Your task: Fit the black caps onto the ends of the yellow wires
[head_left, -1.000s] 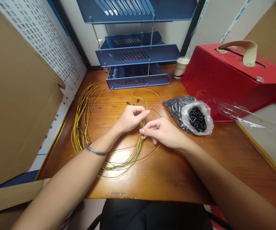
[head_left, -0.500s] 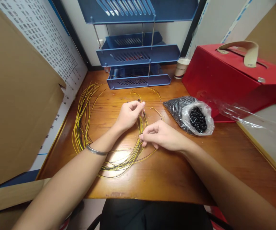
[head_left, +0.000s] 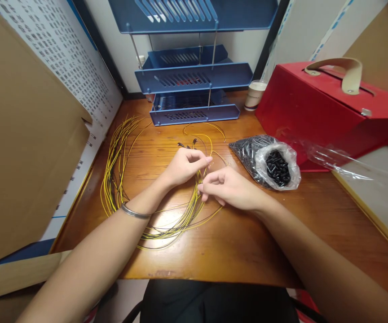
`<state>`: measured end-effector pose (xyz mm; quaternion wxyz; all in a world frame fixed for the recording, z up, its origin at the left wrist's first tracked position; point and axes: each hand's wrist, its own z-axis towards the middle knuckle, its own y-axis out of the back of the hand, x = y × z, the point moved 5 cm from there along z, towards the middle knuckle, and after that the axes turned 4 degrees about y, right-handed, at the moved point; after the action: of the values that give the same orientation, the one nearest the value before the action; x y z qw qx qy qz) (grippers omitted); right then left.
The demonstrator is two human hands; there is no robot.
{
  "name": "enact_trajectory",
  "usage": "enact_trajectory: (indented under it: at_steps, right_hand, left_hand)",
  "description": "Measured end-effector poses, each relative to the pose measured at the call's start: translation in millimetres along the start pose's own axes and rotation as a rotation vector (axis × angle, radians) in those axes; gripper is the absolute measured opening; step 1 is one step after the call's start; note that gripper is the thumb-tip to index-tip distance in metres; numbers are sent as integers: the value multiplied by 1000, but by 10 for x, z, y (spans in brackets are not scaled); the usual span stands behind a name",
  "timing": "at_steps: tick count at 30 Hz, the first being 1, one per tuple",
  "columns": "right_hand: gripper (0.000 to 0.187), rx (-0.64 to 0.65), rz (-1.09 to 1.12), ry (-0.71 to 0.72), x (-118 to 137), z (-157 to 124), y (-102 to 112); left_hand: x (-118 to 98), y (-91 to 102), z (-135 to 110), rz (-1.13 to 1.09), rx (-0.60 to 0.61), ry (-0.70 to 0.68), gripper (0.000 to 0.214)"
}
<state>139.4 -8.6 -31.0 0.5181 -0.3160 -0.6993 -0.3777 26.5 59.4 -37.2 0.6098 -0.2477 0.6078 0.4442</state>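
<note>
A bundle of thin yellow and dark wires point(head_left: 180, 229) curves across the table under both hands. My left hand point(head_left: 187, 167) is closed in a pinch, with a yellow wire point(head_left: 210, 146) running into its fingertips. Just to the right and nearer to me, my right hand point(head_left: 229, 187) is also pinched shut beside the bundle; what lies between its fingertips is too small to make out. Beyond my left hand, a few wire ends carry small black tips point(head_left: 194, 141). An open clear bag point(head_left: 293, 168) of small black tube-like pieces point(head_left: 277, 168) lies to the right of my hands.
A blue tiered tray rack point(head_left: 194, 115) stands at the back, with a paper cup point(head_left: 255, 95) beside it. A red case point(head_left: 315, 116) with a beige handle occupies the right. Cardboard point(head_left: 25, 134) rises on the left. The wooden table's point(head_left: 194, 269) front edge is close to me.
My left hand has shifted slightly right and towards me, uncovering the black tips behind it. The yellow wire at its fingertips has moved right. My right hand has barely moved.
</note>
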Motion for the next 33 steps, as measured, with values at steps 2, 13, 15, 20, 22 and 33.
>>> enact_trajectory:
  at_steps: [2, 13, 15, 20, 22, 33]
  right_hand:
    - [27, -1, -7, 2, -9, 5, 5]
    - [22, 23, -50, -2, 2, -2, -46]
    - [23, 52, -45, -17, -9, -11, -66]
    - [21, 128, 0, -44, -31, -29, -78]
    - [20, 148, 10, -44, -34, -34, -69]
    - [18, 83, 4, 7, -13, -31, -5]
  left_hand:
    - [10, 4, 4, -3, -14, 3, 39]
    - [50, 42, 13, 37, -99, 47, 41]
    - [53, 62, 19, 38, -137, 55, 40]
    - [64, 107, 39, 9, -225, 62, 39]
    - [58, 109, 45, -6, -227, 51, 41]
    - [7, -5, 9, -44, 21, 53, 57]
